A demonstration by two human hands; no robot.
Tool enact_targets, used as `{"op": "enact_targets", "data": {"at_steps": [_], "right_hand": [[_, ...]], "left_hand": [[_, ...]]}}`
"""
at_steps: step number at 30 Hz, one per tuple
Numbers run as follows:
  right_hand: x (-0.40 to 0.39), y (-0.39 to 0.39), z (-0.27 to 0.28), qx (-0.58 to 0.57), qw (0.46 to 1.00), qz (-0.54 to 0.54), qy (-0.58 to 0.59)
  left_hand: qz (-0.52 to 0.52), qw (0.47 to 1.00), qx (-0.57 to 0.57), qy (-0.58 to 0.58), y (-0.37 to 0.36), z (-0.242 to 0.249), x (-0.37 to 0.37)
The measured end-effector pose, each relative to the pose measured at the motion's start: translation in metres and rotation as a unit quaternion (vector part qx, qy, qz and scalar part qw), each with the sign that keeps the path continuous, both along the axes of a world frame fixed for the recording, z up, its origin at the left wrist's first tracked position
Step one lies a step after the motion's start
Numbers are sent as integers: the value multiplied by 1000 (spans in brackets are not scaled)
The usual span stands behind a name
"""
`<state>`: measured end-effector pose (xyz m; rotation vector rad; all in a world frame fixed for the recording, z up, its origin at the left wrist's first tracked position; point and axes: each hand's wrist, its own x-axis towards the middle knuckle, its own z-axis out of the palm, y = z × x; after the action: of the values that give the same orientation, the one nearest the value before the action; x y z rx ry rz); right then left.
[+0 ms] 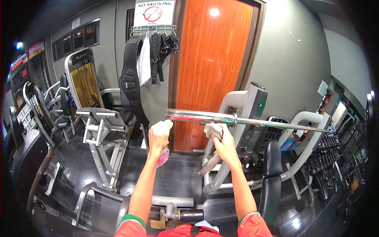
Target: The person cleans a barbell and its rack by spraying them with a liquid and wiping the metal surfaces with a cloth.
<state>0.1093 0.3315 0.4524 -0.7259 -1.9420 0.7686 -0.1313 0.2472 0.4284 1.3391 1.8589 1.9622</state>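
Red sleeves sit lowest in frame; mid-frame my left hand (159,134) grips a spray bottle (162,157), my right hand (223,143) fingers pinching a cloth (213,129) against the chrome barbell (205,116).

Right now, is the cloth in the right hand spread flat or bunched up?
Bunched up: the cloth is crumpled in the right hand, pressed against the underside of the chrome barbell.

A long chrome steel barbell (244,119) lies across the view before a tall orange wooden door (209,71). Under its left end is the left hand (159,136), holding a small pink spray bottle (162,157); to the right, the right hand (223,144) presses a crumpled white cloth (213,129) against the bar's underside. A grey metal weight machine (92,118) stands to the left.
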Motion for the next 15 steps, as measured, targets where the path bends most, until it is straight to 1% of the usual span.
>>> {"op": "enact_targets", "data": {"at_steps": [1, 3, 5, 7, 8, 10, 12, 13, 14, 15], "right_hand": [[-2, -1, -1, -17, 1000, -5, 3], [-7, 3, -7, -7, 1000, -7, 14], [-12, 5, -9, 3, 1000, -8, 24], [-15, 5, -8, 89, 995, -35, -5], [-17, 7, -8, 90, 995, -31, -6], [-21, 10, -3, 143, 989, -35, -5], [-26, 14, 4, 143, 989, -27, -1], [-30, 20, 7, 153, 988, -21, -23], [-34, 26, 11, 164, 985, -14, -45], [-41, 29, 19, 199, 978, -13, -65]], "left_hand": [[1, 1000, 1, 1, -1, 1, -1], [0, 999, -4, -44, -7, 3, 0], [-11, 999, -19, -48, -13, 6, 2], [-21, 998, -34, -53, -15, 3, 2], [-32, 997, -17, -66, -16, 1, 2], [-35, 997, 1, -76, -15, -2, 1], [-57, 992, 35, -108, -13, -4, -1], [-69, 988, 43, -134, -10, -7, -5], [-60, 988, 46, -133, -8, -7, -6], [-54, 986, 63, -147, -6, -7, -7]]}}
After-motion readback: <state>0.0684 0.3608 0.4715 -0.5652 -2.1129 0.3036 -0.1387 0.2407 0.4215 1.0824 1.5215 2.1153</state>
